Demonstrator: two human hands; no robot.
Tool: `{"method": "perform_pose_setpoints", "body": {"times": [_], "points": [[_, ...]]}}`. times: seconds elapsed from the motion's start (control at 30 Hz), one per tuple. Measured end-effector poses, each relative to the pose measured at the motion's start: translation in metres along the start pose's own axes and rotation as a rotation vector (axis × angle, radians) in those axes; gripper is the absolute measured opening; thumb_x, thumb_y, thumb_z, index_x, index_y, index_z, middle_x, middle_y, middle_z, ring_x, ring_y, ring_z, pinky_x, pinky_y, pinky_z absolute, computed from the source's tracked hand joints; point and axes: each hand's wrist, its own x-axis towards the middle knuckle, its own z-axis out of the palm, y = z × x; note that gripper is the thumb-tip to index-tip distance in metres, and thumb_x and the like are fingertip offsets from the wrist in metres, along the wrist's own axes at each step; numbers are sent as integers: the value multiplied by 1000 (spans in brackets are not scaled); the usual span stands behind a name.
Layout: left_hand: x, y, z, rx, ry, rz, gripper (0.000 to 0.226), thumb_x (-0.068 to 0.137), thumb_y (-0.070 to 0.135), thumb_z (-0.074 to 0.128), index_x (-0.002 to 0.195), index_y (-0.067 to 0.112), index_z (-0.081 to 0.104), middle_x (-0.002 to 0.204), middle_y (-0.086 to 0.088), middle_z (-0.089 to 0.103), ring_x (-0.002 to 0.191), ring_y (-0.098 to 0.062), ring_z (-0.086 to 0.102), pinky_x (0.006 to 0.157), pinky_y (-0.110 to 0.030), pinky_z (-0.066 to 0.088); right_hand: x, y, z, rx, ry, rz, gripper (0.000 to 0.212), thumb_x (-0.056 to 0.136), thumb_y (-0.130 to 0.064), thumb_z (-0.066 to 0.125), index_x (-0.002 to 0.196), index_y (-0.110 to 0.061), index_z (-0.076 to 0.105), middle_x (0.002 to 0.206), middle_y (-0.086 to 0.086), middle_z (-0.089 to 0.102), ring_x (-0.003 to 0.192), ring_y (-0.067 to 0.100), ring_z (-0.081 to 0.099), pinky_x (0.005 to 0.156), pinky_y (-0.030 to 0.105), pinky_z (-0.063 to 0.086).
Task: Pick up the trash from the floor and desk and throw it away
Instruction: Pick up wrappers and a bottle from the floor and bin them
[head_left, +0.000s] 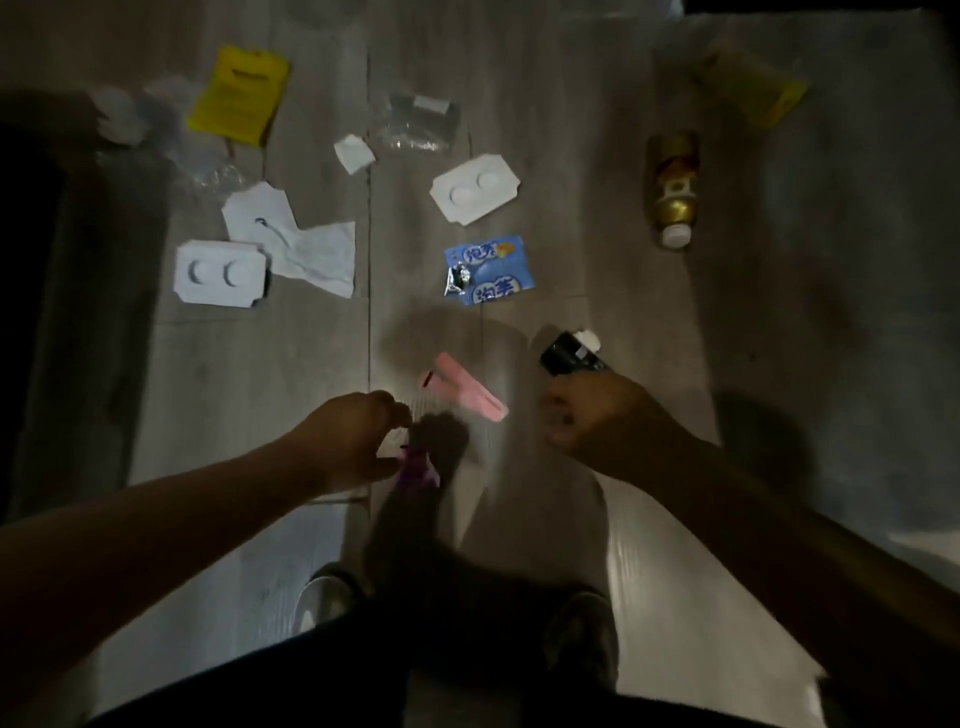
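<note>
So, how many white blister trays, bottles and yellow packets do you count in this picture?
White blister trays: 2
Bottles: 2, a gold bottle lying on the floor and a dark bottle held in the right hand
Yellow packets: 2
Total: 6

Dim indoor room, looking like a home, grey wood-look plank floor (571, 130) running underfoot, household litter lying scattered across it, blue snack wrapper (488, 273), drink bottle (671, 187), yellow packet (239, 96), white blister trays (475, 188), crumpled tissue (317, 254), person's shoes (587, 639) showing at the bottom edge.
</note>
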Motion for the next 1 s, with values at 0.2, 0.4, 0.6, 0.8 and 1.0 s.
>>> {"method": "perform_pose_setpoints", "body": {"times": [0.2,0.4,0.6,0.8,1.0], "points": [[64,-51,88,36,97,218,52,82,54,61,126,27,55,108,5,58,91,-10,58,76,-19,42,71,31,65,-127,-137,-110,33,83,-34,59,114,-24,60,96,-5,64,85,12,57,66,22,34],[71,-53,119,17,118,218,45,79,61,60,113,31,56,101,12,53,85,-3,52,74,-16,41,64,29,73,-157,-181,-143,31,85,-29,61,115,-21,62,88,-2,67,84,14,62,80,33,52],[82,-48,130,125,156,312,51,82,53,60,126,28,51,117,7,51,96,-5,45,80,-19,40,59,30,81,-156,-169,-120,35,84,-29,62,118,-22,62,95,-3,67,88,13,62,84,32,52],[90,-54,137,204,219,381,41,91,42,51,129,27,51,123,2,46,112,-14,42,87,-21,35,66,37,86,-200,-187,-106,34,85,-28,62,118,-21,60,101,-3,67,94,13,62,86,31,50],[100,-60,133,106,138,296,26,90,40,56,111,25,62,109,5,55,104,-11,52,87,-24,43,68,42,94,-186,-213,-101,36,86,-28,62,121,-21,59,106,-3,68,96,11,62,82,23,47]]}}
